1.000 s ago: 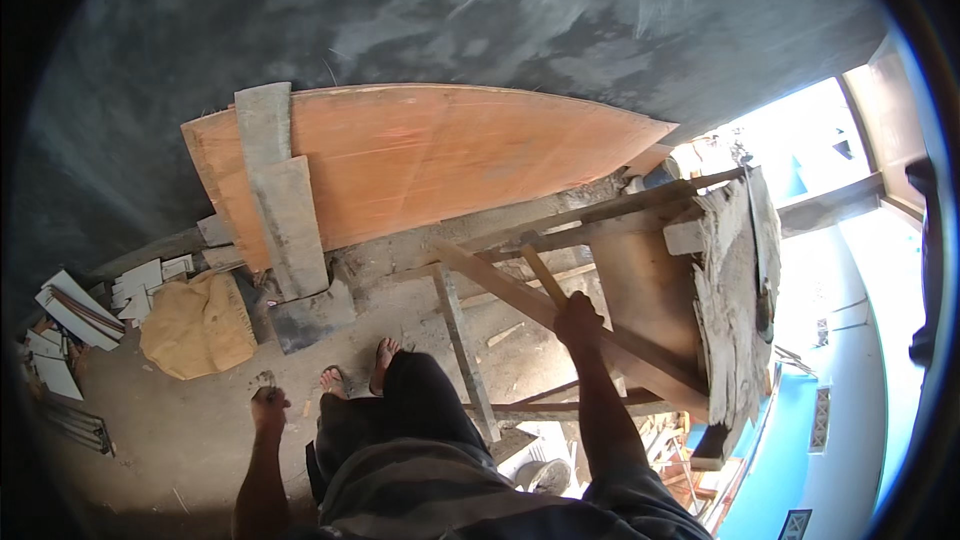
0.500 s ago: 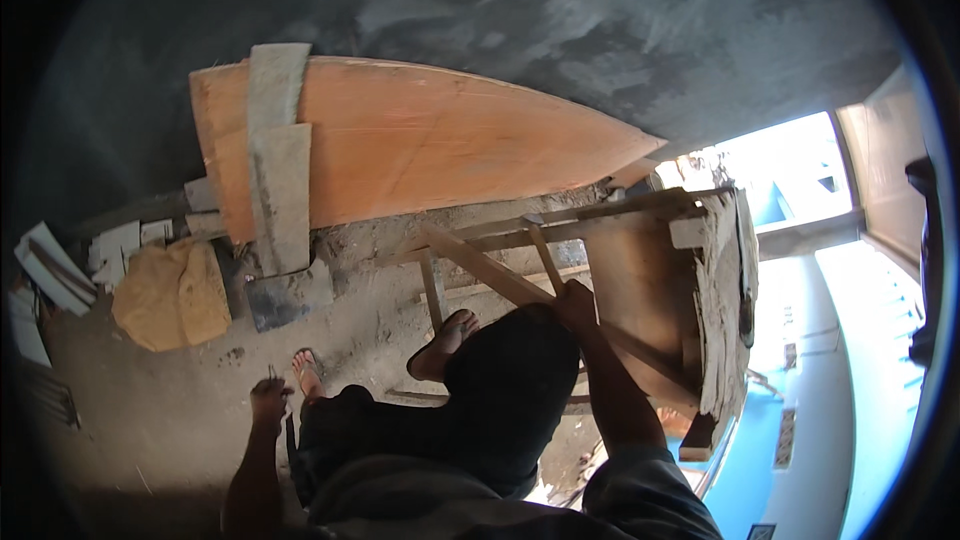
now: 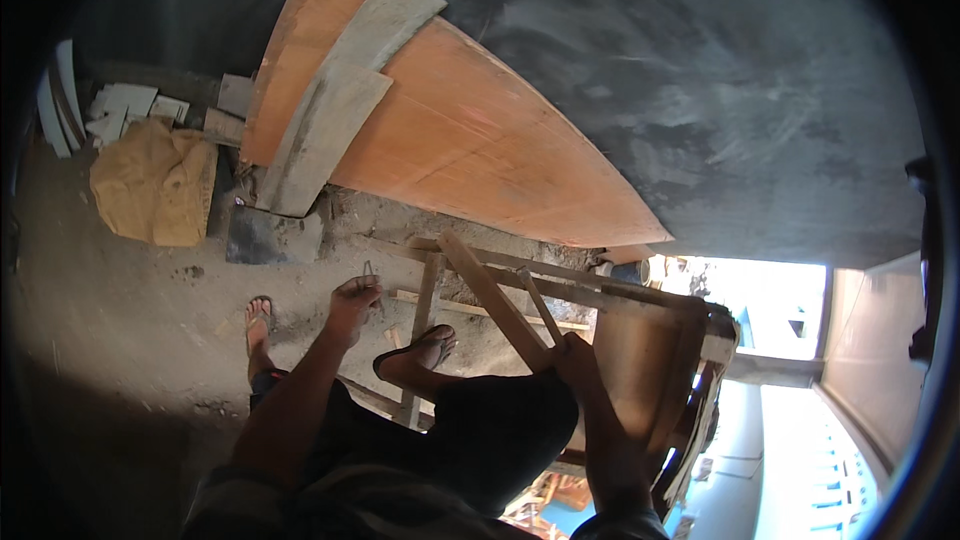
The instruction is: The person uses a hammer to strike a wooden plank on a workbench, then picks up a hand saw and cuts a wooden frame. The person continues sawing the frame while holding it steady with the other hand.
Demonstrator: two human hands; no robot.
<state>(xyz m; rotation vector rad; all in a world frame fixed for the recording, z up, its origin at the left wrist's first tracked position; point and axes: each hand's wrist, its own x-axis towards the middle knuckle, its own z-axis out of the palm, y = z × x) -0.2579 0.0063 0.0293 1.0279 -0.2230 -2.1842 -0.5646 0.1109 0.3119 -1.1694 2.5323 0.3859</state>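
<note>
Wooden frame (image 3: 560,300) of rough slats, centre-right of frame, under right hand (image 3: 572,355): fingers closed round diagonal brace. Left hand (image 3: 352,308) hangs free at centre, fingers loosely curled, holding nothing. One sandalled foot (image 3: 415,355) planted on lower rail, other on dirt floor (image 3: 130,340). Looks like climbing onto frame, mid-step. Next move likely needs firm grip, weight shifted carefully. Orange plywood sheet (image 3: 470,140) leans on grey wall (image 3: 700,70), upper centre.

A lumpy yellow-brown sack (image 3: 152,183) lies on the dirt floor, just left of the big orange board (image 3: 470,130) that leans on the wall. It looks soft and full. There are no labels, signs or screens to see.
</note>
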